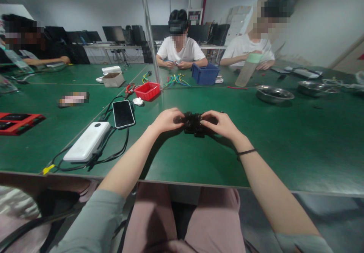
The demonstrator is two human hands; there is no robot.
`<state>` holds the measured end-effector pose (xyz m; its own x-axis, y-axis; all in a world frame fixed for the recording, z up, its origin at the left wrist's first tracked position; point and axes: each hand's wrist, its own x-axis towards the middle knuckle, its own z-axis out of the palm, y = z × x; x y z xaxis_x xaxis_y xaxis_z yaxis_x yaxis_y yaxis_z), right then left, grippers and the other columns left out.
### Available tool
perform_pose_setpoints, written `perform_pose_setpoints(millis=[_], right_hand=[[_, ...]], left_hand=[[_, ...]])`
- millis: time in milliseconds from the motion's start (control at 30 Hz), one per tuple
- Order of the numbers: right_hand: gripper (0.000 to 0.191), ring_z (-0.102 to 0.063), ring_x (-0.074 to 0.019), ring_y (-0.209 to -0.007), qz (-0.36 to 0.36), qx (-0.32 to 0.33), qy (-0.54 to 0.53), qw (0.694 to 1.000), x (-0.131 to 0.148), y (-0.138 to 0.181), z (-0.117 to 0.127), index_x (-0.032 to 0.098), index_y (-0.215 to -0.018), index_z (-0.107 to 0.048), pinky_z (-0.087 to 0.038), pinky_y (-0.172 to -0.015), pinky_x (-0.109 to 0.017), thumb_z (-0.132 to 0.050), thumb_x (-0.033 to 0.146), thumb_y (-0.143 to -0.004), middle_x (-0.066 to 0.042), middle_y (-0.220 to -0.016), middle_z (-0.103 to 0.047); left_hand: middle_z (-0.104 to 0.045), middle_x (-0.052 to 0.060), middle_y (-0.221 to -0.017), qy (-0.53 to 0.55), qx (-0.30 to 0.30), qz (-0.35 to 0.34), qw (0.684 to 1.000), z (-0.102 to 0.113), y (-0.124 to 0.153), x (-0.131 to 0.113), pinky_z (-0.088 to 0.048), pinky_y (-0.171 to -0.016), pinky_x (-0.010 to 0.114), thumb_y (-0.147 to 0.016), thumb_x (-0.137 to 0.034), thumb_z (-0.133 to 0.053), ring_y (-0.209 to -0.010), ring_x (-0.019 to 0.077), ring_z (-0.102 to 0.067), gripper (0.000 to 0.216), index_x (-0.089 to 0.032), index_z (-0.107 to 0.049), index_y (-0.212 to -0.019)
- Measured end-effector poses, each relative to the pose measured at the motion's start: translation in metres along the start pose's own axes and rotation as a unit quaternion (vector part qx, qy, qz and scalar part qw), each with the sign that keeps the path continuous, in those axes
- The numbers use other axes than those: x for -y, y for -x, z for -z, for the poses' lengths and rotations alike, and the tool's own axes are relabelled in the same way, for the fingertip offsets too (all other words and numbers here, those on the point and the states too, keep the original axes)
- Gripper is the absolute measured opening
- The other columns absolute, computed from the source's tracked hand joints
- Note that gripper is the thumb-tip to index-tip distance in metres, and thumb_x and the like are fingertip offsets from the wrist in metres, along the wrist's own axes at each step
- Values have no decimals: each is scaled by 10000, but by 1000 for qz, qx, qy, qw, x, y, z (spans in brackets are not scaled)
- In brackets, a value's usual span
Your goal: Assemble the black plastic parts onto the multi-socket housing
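Observation:
Several small black blocky parts (195,123) sit close together on the green table in front of me; their exact kind is too dark to make out. At the left end of the cluster, my left hand (170,119) is closed, with thumb and fingertips around a small dark rounded piece. My right hand (222,123) is at the right end, curled over, its thumb and fingertips on the black parts. Some of the parts are hidden under the right fingers.
Left of me lie a white power bank (87,142) with black cables and a phone (123,114). Farther back are a red tray (148,91), red-handled pliers (130,89), a blue bin (205,74), a bottle (248,70) and a metal bowl (274,94). Several people sit around the table.

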<state>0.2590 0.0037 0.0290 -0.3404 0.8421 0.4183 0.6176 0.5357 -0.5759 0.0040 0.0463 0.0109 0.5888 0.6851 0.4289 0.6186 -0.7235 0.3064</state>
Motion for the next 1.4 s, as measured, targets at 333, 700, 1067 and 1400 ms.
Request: perform_pose_setpoints(millis=[333, 700, 1067, 1400], right_hand=[[207, -657, -253, -929, 70, -2, 96, 993, -5, -1, -1, 210, -962, -694, -514, -855, -421, -573, 338, -855, -91, -974, -713], [242, -639, -264, -1020, 104, 38, 106, 988, -6, -1, -2, 199, -1054, -684, -499, -925, -466, -563, 313, -879, -109, -1075, -700], [365, -619, -259, -912, 95, 69, 85, 989, -5, 0, 0, 190, -1014, -676, -499, -837, -422, -726, 464, -778, -89, -948, -674], [288, -617, -282, -988, 99, 108, 118, 982, -6, -1, 1, 190, -960, -696, -452, -892, -449, -764, 373, -748, -99, -1021, -678]], left_hand=[[-653, 60, -1003, 13, -8, 0, 1000, 2, 1, -2, -522, -808, 309, -795, -348, -623, -874, 191, -647, 333, -203, -666, -1091], [-585, 119, -1355, 35, -4, 50, 998, -19, -5, 24, -400, -1112, 407, -866, -90, -454, -1279, 222, -526, 459, -146, -544, -1312], [-649, 89, -1229, 84, -58, 90, 991, -20, -6, 27, -451, -1057, 394, -831, -126, -590, -1171, 223, -597, 403, -188, -619, -1228], [-610, 113, -1242, 297, -168, 176, 923, -26, -13, 32, -484, -1015, 397, -786, -159, -630, -1144, 215, -599, 380, -165, -641, -1166]])
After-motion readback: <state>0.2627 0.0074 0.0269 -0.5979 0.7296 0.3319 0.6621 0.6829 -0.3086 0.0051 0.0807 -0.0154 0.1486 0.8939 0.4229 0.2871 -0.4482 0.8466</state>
